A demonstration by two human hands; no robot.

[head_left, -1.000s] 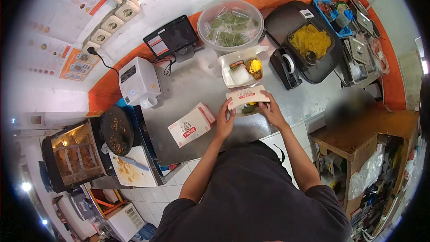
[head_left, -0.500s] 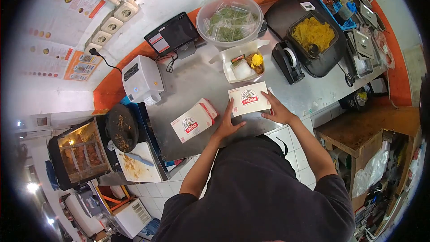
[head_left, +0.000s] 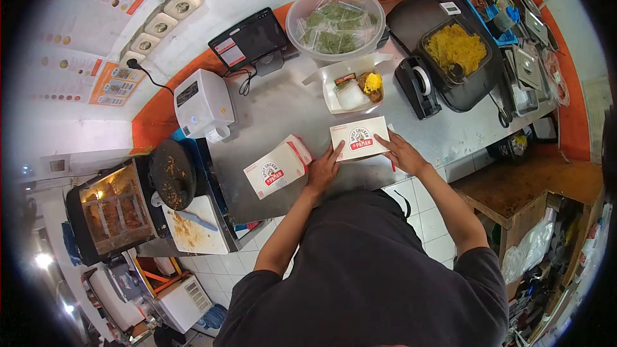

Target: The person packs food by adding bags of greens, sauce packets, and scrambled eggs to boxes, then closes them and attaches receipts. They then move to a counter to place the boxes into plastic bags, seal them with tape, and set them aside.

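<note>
A closed white takeaway box with a red chicken logo lies between my hands near the counter's front edge. My left hand grips its lower left corner. At the right edge, my right hand holds the same box, its thumb and fingers against the side. Just behind it stands an open takeaway box with white rice, a yellow topping, brown food and a small packet inside. To the left, apart from my hands, lies another closed takeaway box, or a stack of them, set at an angle.
A clear tub of bagged greens stands at the back beside a tablet. A white printer is at left. Right of the open box are a tape dispenser and a container of yellow food. A knife lies on a cutting board.
The closed box between my hands has turned slightly and sits more level. My left hand's fingers have drawn closer together at its corner. The whole view has shifted a little.
</note>
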